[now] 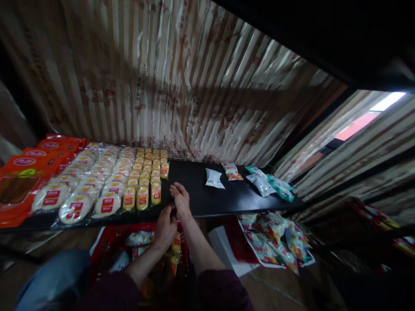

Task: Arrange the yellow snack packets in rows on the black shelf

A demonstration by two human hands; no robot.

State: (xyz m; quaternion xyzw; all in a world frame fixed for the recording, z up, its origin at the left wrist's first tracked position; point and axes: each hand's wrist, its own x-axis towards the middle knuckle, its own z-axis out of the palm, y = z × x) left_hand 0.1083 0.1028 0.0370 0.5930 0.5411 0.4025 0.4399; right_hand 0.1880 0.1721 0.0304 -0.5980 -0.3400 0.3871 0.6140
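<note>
My left hand (166,230) and right hand (181,203) centre frame, at black shelf (191,194); fingers (176,189) bent, cannot tell if gripping. Front row, left of centre: three yellow packs (142,197). Right of centre: five packets (215,179).

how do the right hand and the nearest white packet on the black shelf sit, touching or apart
Apart. The head view shows a bare stretch of black shelf between the right hand and the white packet.

Past the right hand (181,199), bare shelf (198,194) reaches the white packet (214,179); curtain (194,103) apparently blocks behind.
</note>
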